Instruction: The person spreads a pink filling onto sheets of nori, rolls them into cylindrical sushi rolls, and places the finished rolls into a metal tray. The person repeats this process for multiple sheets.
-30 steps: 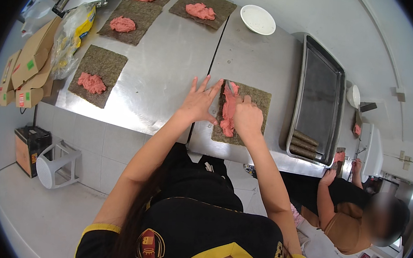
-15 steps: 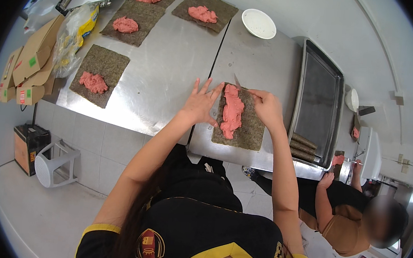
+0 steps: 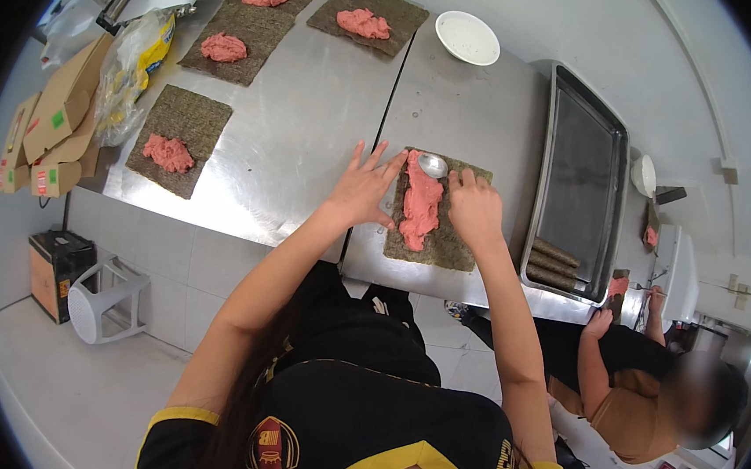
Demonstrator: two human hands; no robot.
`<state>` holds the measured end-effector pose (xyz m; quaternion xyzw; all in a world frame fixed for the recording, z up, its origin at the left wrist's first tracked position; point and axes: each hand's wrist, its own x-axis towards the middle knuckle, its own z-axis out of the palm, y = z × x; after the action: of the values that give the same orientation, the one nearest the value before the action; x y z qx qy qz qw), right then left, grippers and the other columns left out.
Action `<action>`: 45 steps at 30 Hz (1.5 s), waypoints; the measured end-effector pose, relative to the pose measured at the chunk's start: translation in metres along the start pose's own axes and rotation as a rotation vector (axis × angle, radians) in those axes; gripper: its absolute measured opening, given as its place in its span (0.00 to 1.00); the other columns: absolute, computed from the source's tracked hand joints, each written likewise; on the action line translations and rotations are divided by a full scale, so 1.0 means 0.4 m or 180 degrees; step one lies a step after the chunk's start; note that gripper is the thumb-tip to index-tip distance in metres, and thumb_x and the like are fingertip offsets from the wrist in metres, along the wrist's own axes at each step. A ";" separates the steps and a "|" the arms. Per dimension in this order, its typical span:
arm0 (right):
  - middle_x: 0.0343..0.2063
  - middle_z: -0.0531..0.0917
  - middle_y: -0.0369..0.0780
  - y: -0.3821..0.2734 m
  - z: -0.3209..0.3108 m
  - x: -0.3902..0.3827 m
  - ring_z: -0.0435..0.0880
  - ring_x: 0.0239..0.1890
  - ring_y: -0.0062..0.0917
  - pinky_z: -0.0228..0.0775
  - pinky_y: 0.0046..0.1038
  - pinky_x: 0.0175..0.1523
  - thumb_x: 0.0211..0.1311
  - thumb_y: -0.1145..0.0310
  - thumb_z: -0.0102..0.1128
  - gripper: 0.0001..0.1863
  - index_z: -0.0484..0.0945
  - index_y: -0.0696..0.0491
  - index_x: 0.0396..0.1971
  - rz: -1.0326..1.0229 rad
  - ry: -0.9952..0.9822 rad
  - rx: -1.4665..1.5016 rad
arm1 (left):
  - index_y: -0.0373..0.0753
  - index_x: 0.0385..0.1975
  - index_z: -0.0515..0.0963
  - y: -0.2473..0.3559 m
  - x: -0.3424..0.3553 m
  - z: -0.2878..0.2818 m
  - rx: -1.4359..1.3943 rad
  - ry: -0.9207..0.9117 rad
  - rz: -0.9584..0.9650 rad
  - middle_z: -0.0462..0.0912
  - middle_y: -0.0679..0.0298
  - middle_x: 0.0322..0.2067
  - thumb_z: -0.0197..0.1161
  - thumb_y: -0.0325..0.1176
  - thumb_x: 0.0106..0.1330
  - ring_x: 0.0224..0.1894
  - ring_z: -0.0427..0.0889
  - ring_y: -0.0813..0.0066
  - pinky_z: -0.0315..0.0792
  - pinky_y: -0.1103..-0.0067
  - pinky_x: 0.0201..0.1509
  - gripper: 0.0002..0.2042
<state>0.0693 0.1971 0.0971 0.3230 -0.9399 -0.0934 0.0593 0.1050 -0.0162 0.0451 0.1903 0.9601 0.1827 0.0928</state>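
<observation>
1. I see my left hand point(image 3: 363, 189) spread, thumb and index fingertip at the 9 o'clock edge of the near seaweed sheet point(image 3: 450, 247).
2. My right hand point(image 3: 476, 212), apart from the left, is closed around the metal spoon point(image 3: 434, 166), its bowl at the 1 o'clock end of the pink paste point(image 3: 420, 210).
3. That sheet lies flat on the steel table point(image 3: 286, 139); from it, a white bowl point(image 3: 468, 37) sits at 12 o'clock, a metal tray point(image 3: 582, 163) near 2.
</observation>
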 end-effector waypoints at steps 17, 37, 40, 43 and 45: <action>0.29 0.77 0.38 0.023 -0.122 -0.108 0.80 0.33 0.32 0.73 0.33 0.36 0.45 0.76 0.57 0.17 0.82 0.52 0.39 -0.0145 -0.0273 0.0691 | 0.35 0.70 0.42 0.015 0.010 -0.014 0.0315 -0.0388 -0.0231 0.63 0.57 0.65 0.74 0.61 0.37 0.73 0.44 0.54 0.31 0.51 0.73 0.64; 0.29 0.76 0.38 -0.044 -0.021 -0.088 0.78 0.31 0.29 0.69 0.30 0.34 0.49 0.72 0.55 0.14 0.80 0.58 0.37 -0.0119 0.0244 0.0241 | 0.39 0.70 0.40 0.000 0.004 0.021 0.0052 -0.0011 -0.0111 0.67 0.52 0.62 0.75 0.56 0.37 0.73 0.44 0.54 0.31 0.50 0.72 0.63; 0.28 0.76 0.37 -0.043 -0.026 -0.074 0.78 0.31 0.29 0.70 0.30 0.34 0.50 0.72 0.56 0.13 0.81 0.57 0.37 -0.0103 0.0245 0.0179 | 0.39 0.70 0.39 -0.001 0.004 0.018 0.0042 -0.0048 -0.0118 0.67 0.52 0.62 0.75 0.57 0.37 0.73 0.44 0.54 0.31 0.50 0.72 0.63; 0.27 0.77 0.37 -0.038 -0.009 -0.065 0.78 0.30 0.29 0.70 0.30 0.34 0.51 0.71 0.56 0.13 0.81 0.57 0.37 -0.0049 0.0279 0.0198 | 0.39 0.70 0.39 0.002 0.006 0.013 0.0059 -0.0137 -0.0149 0.67 0.52 0.62 0.75 0.57 0.37 0.73 0.44 0.54 0.32 0.50 0.72 0.63; 0.27 0.77 0.37 -0.036 -0.006 -0.059 0.78 0.30 0.29 0.70 0.30 0.34 0.53 0.71 0.55 0.12 0.81 0.57 0.37 -0.0053 0.0340 0.0189 | 0.39 0.70 0.39 0.002 0.005 0.013 0.0067 -0.0119 -0.0133 0.67 0.52 0.62 0.75 0.56 0.37 0.73 0.44 0.54 0.32 0.50 0.72 0.63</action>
<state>0.0967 0.2000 0.0952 0.3370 -0.9350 -0.0486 0.0990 0.1046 -0.0131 0.0404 0.1746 0.9638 0.1671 0.1125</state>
